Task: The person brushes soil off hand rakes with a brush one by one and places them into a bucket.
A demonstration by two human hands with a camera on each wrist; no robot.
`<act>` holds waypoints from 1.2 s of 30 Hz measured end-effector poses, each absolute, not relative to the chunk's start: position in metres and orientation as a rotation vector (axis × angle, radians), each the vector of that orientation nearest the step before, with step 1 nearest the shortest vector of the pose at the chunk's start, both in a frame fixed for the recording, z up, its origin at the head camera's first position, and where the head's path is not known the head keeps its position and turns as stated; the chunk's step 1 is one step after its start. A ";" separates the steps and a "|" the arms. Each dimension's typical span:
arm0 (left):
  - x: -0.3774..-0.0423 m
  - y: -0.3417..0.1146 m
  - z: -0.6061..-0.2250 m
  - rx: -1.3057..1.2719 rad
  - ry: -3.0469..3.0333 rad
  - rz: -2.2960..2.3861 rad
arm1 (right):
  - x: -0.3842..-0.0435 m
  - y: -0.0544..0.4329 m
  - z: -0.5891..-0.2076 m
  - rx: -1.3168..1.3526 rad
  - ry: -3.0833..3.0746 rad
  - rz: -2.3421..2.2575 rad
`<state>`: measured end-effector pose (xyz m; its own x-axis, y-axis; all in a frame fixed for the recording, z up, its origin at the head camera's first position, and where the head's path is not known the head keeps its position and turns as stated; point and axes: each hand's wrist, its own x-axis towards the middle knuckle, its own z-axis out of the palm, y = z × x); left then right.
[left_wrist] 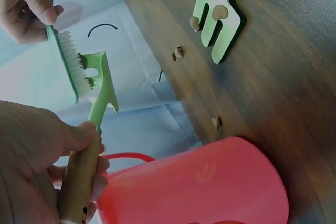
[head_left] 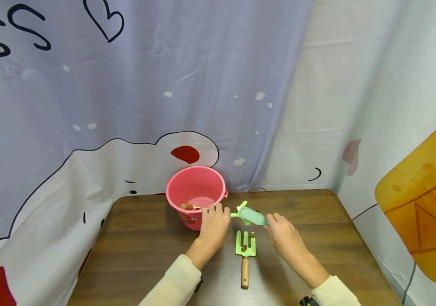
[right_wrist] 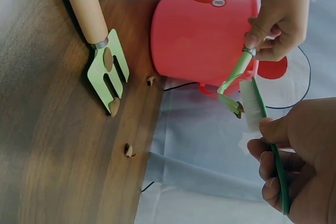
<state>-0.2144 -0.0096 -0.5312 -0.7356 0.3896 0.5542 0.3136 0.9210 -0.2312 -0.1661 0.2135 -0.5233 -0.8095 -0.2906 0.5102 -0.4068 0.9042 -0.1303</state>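
My left hand (head_left: 215, 223) grips the wooden handle of a small two-headed garden hoe (left_wrist: 106, 88) beside the bucket's rim. The hoe's head is light green, with brown dirt on its prongs. In my right hand (head_left: 286, 238) is a green scrub brush (head_left: 253, 216) with white bristles, pinched at one end. The bristles (left_wrist: 76, 62) meet the dirty prongs in the left wrist view. Below the hands, a green garden fork (head_left: 245, 246) with a wooden handle lies on the table, brown bits on its tines.
A pink bucket (head_left: 192, 219) stands at the back of the wooden table (head_left: 137, 246), left of the hoe's head. Several brown crumbs (right_wrist: 129, 150) are scattered near the fork and bucket. A printed curtain (head_left: 202, 85) hangs right behind the table.
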 end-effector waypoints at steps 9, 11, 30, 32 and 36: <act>-0.215 -0.007 -0.528 -0.509 -2.446 0.181 | -0.166 0.213 -0.526 0.511 -2.516 0.212; -0.215 -0.007 -0.528 -0.514 -2.456 0.182 | -0.166 0.214 -0.526 0.506 -2.507 0.208; -0.214 -0.004 -0.530 -0.550 -2.493 0.143 | -0.162 0.220 -0.530 0.444 -2.502 0.218; -0.213 -0.004 -0.530 -0.552 -2.491 0.132 | -0.161 0.220 -0.530 0.446 -2.493 0.211; -0.214 -0.005 -0.530 -0.547 -2.486 0.119 | -0.162 0.219 -0.531 0.445 -2.493 0.207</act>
<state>-0.2136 -0.0047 -0.5301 -0.7450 0.4089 0.5271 0.3567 0.9118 -0.2033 -0.1619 0.2194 -0.5308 -0.7691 -0.2676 0.5804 -0.3598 0.9318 -0.0471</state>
